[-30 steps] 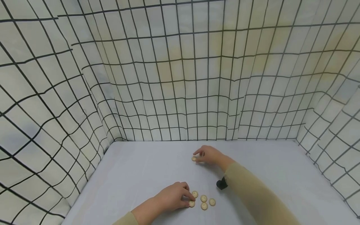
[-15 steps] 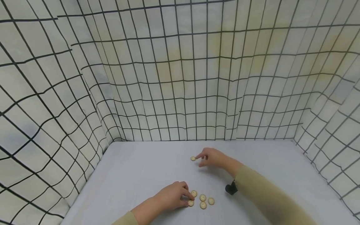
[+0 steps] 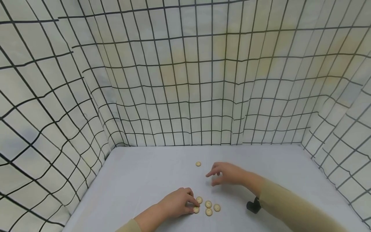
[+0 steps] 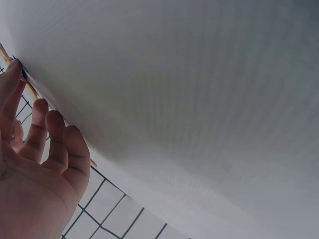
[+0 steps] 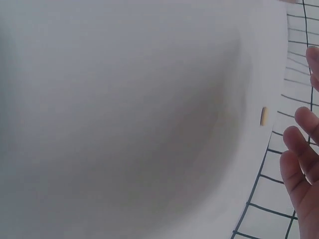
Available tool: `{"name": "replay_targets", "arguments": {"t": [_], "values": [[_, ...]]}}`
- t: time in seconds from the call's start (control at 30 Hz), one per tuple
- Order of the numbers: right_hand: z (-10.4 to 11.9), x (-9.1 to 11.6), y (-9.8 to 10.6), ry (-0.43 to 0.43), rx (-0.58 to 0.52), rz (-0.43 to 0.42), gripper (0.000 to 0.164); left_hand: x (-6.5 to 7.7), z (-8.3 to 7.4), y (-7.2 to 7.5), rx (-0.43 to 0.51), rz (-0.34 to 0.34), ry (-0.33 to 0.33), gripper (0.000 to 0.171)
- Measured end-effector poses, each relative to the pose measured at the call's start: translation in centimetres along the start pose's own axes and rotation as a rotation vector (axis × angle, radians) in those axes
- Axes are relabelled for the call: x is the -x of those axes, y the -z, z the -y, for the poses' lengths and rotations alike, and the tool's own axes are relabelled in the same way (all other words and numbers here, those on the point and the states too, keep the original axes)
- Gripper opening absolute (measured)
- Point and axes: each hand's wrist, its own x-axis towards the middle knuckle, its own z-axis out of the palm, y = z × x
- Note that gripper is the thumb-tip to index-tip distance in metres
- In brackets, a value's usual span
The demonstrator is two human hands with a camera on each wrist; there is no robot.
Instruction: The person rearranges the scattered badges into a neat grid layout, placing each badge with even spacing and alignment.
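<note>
My left hand (image 3: 177, 203) rests on the white table, its thumb and index finger pinching a pale wooden button (image 3: 196, 210) that lies flat. Right beside those fingertips sits a second button (image 3: 199, 200). Several more lie just to the right, among them an upper button (image 3: 208, 204), a lower button (image 3: 208, 212) and an outer button (image 3: 217, 207). My right hand (image 3: 229, 174) hovers over the table with loosely bent fingers and holds nothing. Beyond its fingertips, farther back, a lone button (image 3: 198, 164) lies by itself; the right wrist view shows this button (image 5: 263, 116) edge-on.
A white cloth covers the table (image 3: 139, 174). White walls with a black grid (image 3: 174, 96) enclose the back and both sides. A black wrist camera (image 3: 253, 205) hangs under the right sleeve (image 3: 290, 206).
My right hand has let go of the lone button at the back and drawn away to the right and nearer. The left hand stays in place on its button.
</note>
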Motion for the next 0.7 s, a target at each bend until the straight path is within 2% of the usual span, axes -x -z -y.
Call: {"name": "replay_targets", "arguments": {"t": [0.13, 0.43, 0.7], "values": [[0.3, 1.3, -0.3, 0.042, -0.014, 0.026, 0.034, 0.1, 0.0, 0.0, 0.004, -0.009, -0.001, 0.022], [0.4, 3.8, -1.1, 0.038, -0.034, 0.076, 0.031, 0.2, 0.0, -0.3, 0.005, -0.017, 0.003, 0.023], [0.4, 5.1, -1.5, 0.040, -0.039, 0.096, 0.030, 0.2, 0.2, -0.3, 0.014, -0.021, 0.003, 0.024]]}}
